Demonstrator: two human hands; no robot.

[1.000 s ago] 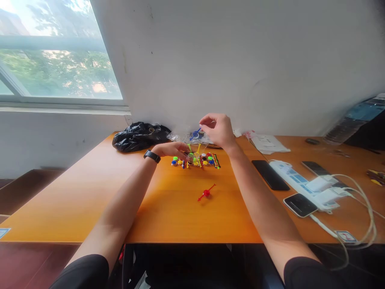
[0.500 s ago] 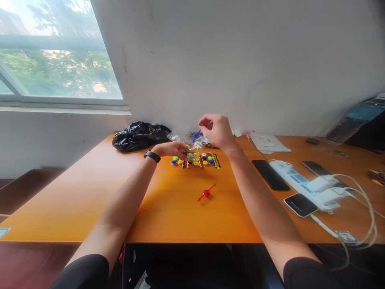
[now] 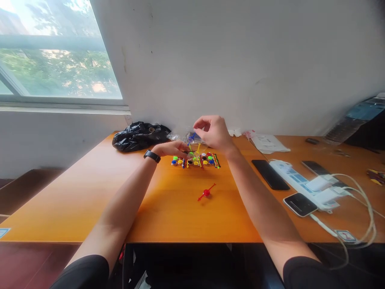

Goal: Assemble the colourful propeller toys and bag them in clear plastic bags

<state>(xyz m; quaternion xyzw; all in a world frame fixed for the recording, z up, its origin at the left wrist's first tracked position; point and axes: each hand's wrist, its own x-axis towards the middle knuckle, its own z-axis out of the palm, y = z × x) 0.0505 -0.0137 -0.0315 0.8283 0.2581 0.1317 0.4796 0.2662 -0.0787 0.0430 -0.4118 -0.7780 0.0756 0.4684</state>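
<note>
My right hand [image 3: 213, 132] is raised over the back of the table, thumb and fingers pinched together. A small blue plastic spinner piece [image 3: 191, 138] hangs at those fingertips, its details blurred. Lower and to the left, my left hand [image 3: 173, 149] wears a black wristband [image 3: 152, 156] and reaches over the small parts with fingers curled. What lies in its fingertips is too small to name. Under and beside it are rows of coloured round pieces [image 3: 205, 162] and a bundle of thin sticks [image 3: 216, 160]. Nearer me lies a red arrow spinner [image 3: 206, 193] on a round base.
A black plastic bag [image 3: 140, 136] sits back left, with clear wrapping [image 3: 178, 137] beside it. On the right are a black phone [image 3: 270, 174], a white power strip [image 3: 296, 178] with cables, and a white-edged phone [image 3: 300, 204]. White paper [image 3: 269, 143] lies farther back.
My right hand has shifted slightly left, and the blue piece has moved left with it. My left hand has stayed almost still. The red spinner has not moved.
</note>
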